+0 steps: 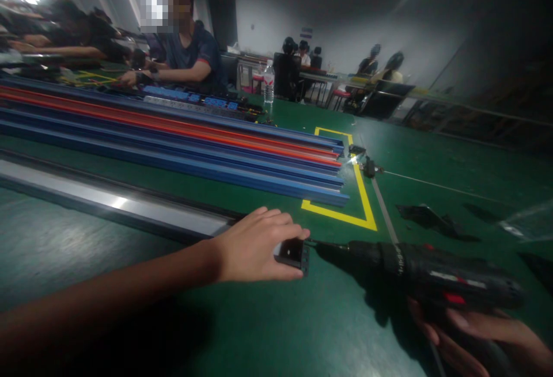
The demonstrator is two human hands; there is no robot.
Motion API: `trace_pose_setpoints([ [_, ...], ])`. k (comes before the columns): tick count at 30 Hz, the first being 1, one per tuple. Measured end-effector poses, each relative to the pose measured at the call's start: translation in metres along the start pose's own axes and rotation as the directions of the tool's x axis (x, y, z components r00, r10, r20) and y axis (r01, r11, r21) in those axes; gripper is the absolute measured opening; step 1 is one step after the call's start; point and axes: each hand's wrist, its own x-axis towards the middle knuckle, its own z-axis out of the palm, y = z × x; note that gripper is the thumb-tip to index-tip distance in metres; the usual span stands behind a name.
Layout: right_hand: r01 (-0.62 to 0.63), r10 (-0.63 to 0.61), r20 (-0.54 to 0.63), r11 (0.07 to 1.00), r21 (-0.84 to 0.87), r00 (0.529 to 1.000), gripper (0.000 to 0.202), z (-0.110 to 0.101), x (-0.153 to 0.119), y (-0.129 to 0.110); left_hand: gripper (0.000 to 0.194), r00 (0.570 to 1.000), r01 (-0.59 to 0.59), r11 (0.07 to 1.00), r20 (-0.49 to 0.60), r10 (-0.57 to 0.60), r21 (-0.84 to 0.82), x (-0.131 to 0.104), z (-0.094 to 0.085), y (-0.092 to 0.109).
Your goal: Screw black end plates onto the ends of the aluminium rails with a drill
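My left hand [259, 244] grips the near end of a long metal rail [173, 214], thumb on one side and fingers over the top. A small black end piece [305, 261] caps the rail there. In my right hand [488, 331] is a cordless drill [449, 276], held by its handle and lying nearly level. Its long thin bit [324, 244] points left, with the tip at the black end piece beside my left fingertips. Whether the tip sits in a screw is too small to tell.
Several blue rails [259, 181] and a red rail [216, 135] lie beyond, ending inside a yellow tape outline [365, 198]. Small black parts [369, 168] and dark plastic scraps [432, 219] lie to the right. A water bottle [268, 83] stands farther back; a person [190, 57] sits across the table.
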Motion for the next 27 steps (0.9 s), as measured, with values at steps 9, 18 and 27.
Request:
trace_pose_setpoints([
  [9,0.009,-0.007,-0.118,1.000,0.019,0.993,0.034,0.015,-0.002,-0.005,0.059,1.000,-0.005,1.000,-0.007,0.005,-0.002,0.000,0.001,-0.001],
  [18,0.056,-0.059,0.009,0.981,0.188,0.998,0.030,-0.004,0.008,0.015,0.060,1.000,-0.005,1.000,-0.004,0.005,-0.004,-0.001,0.002,-0.002],
  [27,0.078,-0.101,0.061,0.951,0.298,0.993,0.032,-0.016,0.016,0.030,0.061,1.000,0.009,1.000,0.020,-0.008,-0.016,-0.001,0.000,-0.002],
])
